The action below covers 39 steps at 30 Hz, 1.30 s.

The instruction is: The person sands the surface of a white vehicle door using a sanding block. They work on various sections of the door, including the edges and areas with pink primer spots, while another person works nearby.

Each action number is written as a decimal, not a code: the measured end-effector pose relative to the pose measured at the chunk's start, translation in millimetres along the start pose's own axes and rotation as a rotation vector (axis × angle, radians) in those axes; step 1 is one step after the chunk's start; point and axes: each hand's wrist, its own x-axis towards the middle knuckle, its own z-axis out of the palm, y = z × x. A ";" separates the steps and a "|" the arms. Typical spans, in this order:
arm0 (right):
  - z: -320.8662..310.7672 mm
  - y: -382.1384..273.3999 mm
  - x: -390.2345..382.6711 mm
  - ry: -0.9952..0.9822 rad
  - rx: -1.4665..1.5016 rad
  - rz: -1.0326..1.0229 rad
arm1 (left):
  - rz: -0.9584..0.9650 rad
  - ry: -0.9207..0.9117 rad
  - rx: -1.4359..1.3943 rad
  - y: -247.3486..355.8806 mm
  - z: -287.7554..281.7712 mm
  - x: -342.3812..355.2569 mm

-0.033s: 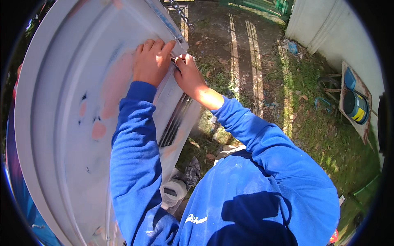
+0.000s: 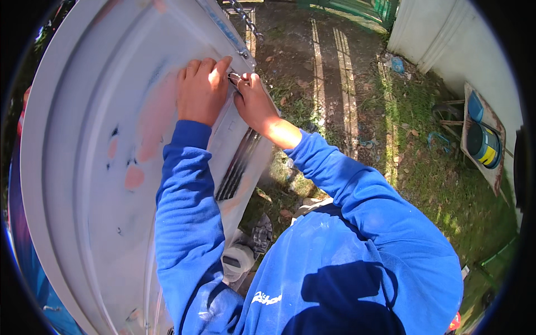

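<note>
A big, curved, light grey vehicle panel (image 2: 106,223), seemingly a bonnet, fills the left side, with pinkish patches on it. My left hand (image 2: 202,92) rests palm-down near the panel's upper right edge, fingers stretched forward and lightly bent, holding nothing. Just to its right, my right hand (image 2: 254,99) is closed, thumb and fingers pinched around a small thin dark and silvery object (image 2: 234,80) at the panel's edge. Its kind cannot be made out, as the fingers cover most of it. Below the right wrist, a dark slotted vent (image 2: 239,167) runs along the panel.
A metal chain (image 2: 243,15) hangs by the panel's top corner. A clear plastic tub (image 2: 237,261) stands low, beside my left sleeve. On the right, a wheelbarrow (image 2: 491,111) holds a dark bucket (image 2: 483,145) with a yellow band, near a white wall (image 2: 452,39). Grass and leaves cover the ground.
My left hand has slid slightly left and down, away from the right hand. The right hand has shifted slightly left, its pinch still closed. More of the small object shows between them.
</note>
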 end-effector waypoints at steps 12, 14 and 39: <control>-7.9 -40.8 27.6 -0.325 0.528 0.947 | -1.119 -0.375 -0.578 206.6 29.3 -422.3; 23.9 -13.7 22.1 -0.368 0.311 0.684 | -1.391 -0.467 -0.726 245.4 50.5 -526.1; 23.3 -32.9 20.8 -0.137 0.291 0.667 | -1.519 -0.869 -0.807 281.0 44.6 -688.5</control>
